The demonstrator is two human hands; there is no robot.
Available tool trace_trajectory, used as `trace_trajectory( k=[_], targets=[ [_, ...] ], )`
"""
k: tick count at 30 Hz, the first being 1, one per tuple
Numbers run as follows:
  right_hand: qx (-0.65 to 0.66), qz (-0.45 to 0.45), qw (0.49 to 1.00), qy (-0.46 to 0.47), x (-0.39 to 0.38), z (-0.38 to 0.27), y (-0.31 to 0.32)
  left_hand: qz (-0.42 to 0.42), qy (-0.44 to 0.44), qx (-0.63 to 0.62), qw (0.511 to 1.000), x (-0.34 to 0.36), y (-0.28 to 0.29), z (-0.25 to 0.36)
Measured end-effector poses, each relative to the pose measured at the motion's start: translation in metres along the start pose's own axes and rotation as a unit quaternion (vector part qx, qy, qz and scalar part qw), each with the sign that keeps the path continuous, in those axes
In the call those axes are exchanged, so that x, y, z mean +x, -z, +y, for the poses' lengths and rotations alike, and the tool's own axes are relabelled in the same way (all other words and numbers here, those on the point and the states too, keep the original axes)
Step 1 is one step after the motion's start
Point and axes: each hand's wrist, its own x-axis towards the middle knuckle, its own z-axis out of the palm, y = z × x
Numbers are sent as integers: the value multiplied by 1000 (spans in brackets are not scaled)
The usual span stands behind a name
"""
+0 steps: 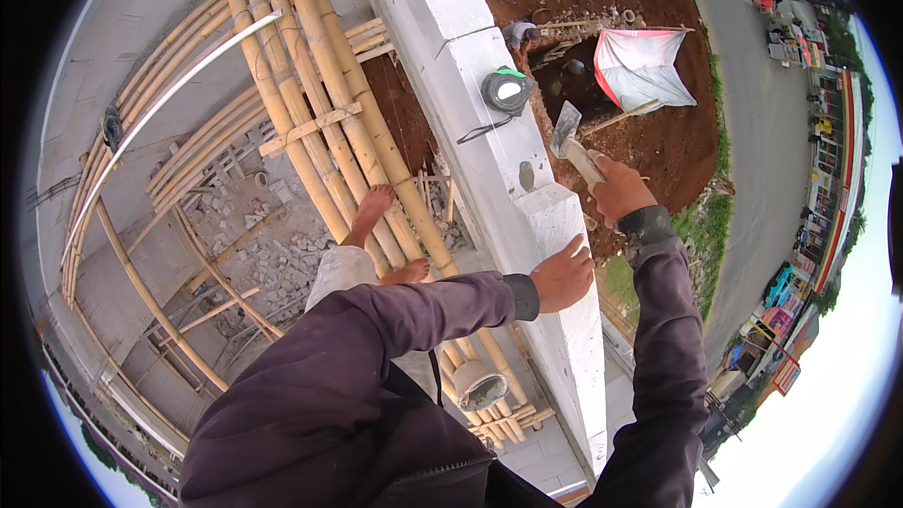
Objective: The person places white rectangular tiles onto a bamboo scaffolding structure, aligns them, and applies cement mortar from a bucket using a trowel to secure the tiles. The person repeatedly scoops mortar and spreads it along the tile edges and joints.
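Observation:
My right hand [623,193] is closed round the pale wooden handle of a hammer [564,127] with a flat, blade-like grey metal head. It is raised just beyond the outer side of a wall of white blocks [562,216]. My left hand [562,279] lies on top of the nearer block with its fingers stretched out, holding nothing. Farther along the wall top sits a black and green tape measure [508,90], its dark strap hanging over the inner side. A grey wet-looking patch [527,175] marks the block between the tape measure and my hands.
My bare feet [376,202] stand on lashed bamboo poles [310,103] left of the wall. A bucket [480,388] of grey material is near my body. Rubble [273,245] lies far below. Outside are a pit under a white-and-red sheet [644,66], a person [519,34] and a road [762,150].

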Motion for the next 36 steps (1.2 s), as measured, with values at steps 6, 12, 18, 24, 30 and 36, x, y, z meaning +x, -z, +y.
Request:
trace_trajectory(
  k=[6, 12, 18, 24, 30, 36],
  targets=[
    [44, 32, 998, -4, -9, 10, 7, 166, 255, 198, 932, 5, 83, -196],
    [1, -49, 999, -11, -9, -36, 16, 5, 277, 233, 932, 30, 94, -251],
    [-5, -42, 999, -12, -14, -61, 8, 116, 339, 297, 885, 45, 136, -337],
    [-23, -28, 999, 16, -4, -61, 3, 158, 381, 284, 865, 30, 171, -391],
    [-112, -58, 991, 53, 20, -63, 22, 159, 31, 66, 985, -8, 108, -187],
    [-176, -86, 978, 71, 20, -72, 15, 10, -34, 94, 995, -29, 2, -38]
  ],
)
